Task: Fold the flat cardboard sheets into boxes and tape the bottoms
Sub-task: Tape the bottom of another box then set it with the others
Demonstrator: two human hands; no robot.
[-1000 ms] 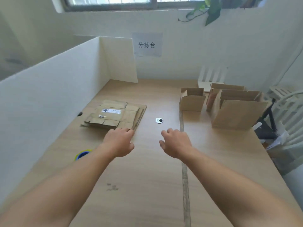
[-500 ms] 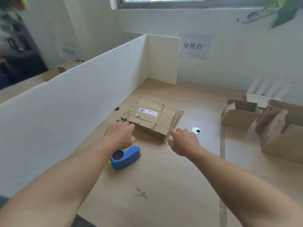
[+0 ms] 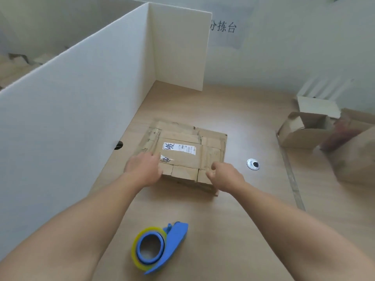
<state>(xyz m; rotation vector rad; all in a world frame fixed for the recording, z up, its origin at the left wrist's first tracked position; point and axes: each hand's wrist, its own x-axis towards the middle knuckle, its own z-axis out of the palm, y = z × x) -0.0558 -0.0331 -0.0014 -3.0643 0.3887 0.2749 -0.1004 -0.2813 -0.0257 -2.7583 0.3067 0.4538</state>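
A stack of flat cardboard sheets [image 3: 188,151] with a white label on top lies on the wooden table [image 3: 243,220], close to the white divider. My left hand [image 3: 143,169] rests on the stack's near left corner with its fingers lying forward over the top sheet. At the near right corner my right hand [image 3: 225,176] has its fingers curled onto the top and its thumb against the front edge, pinching the cardboard. A blue tape dispenser [image 3: 160,248] with a yellowish roll stands on the table between my forearms, nearer to me.
A tall white divider [image 3: 81,94] walls off the left side and turns a corner at the back. Folded open boxes [image 3: 300,132] stand at the right edge, blurred. A round metal grommet [image 3: 253,164] sits in the tabletop right of the stack.
The view swung left and down toward the stack. Both hands moved forward from above the bare table onto the stack's near corners. The tape dispenser now lies behind my hands.
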